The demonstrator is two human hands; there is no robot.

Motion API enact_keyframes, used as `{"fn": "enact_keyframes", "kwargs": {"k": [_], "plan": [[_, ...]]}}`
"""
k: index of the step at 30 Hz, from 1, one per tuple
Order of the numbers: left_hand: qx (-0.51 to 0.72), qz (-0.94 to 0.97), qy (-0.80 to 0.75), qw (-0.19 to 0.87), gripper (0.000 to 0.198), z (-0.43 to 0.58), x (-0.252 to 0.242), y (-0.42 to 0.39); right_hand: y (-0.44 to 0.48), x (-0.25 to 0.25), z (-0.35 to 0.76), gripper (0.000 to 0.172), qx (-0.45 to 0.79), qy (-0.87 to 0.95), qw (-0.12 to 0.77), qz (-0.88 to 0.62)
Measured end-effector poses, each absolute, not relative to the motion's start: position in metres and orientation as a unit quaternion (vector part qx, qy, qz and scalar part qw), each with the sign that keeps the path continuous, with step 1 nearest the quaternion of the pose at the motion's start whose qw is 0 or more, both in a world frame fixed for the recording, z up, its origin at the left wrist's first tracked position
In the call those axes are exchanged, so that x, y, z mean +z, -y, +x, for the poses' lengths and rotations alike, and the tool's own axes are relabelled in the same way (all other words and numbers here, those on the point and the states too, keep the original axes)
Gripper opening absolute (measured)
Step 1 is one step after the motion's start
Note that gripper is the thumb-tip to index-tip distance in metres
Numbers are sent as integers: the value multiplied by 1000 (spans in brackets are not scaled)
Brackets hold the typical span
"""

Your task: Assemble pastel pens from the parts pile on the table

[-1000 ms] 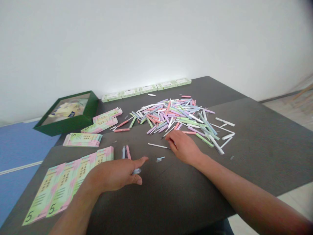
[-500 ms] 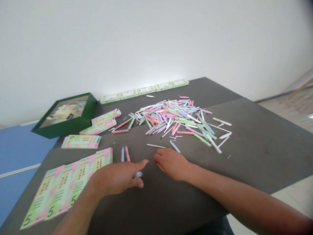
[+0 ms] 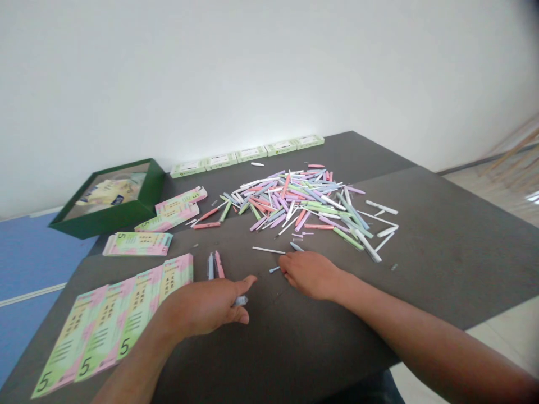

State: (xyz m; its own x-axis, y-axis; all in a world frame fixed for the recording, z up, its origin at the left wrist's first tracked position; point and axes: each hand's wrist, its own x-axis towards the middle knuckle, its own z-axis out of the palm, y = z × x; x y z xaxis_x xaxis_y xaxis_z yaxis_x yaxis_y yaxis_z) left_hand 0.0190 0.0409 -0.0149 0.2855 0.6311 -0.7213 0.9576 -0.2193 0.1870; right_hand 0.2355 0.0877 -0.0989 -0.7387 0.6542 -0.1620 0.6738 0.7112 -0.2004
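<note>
A heap of pastel pen parts (image 3: pixel 303 202) in pink, green, blue, purple and white covers the middle of the dark table (image 3: pixel 442 247). My right hand (image 3: pixel 309 273) lies knuckles up just in front of the heap, fingers curled at a small blue piece (image 3: pixel 274 269), with a white refill (image 3: pixel 268 250) a little beyond. My left hand (image 3: pixel 206 306) rests closer to me, closed round a pale blue pen part (image 3: pixel 241 301) whose end sticks out under the thumb. A blue and a pink pen (image 3: pixel 214 264) lie side by side ahead of it.
Flat pastel packaging cards marked 5 (image 3: pixel 113 320) lie fanned at the near left, with more packs (image 3: pixel 138 243) behind. A green box (image 3: pixel 109 196) stands at the far left corner. A row of pale green boxes (image 3: pixel 248 154) lines the wall edge.
My right hand pulled back from the heap toward my left hand, then shifted slightly right and forward again. The left hand stayed in place holding its piece.
</note>
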Motion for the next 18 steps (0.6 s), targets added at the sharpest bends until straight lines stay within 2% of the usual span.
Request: {"fn": "enact_keyframes", "kwargs": {"k": [18], "plan": [[-269,738,-534,311,69,25,-25,-47,-95,-103,234,14,-107,-912,11,395]]}}
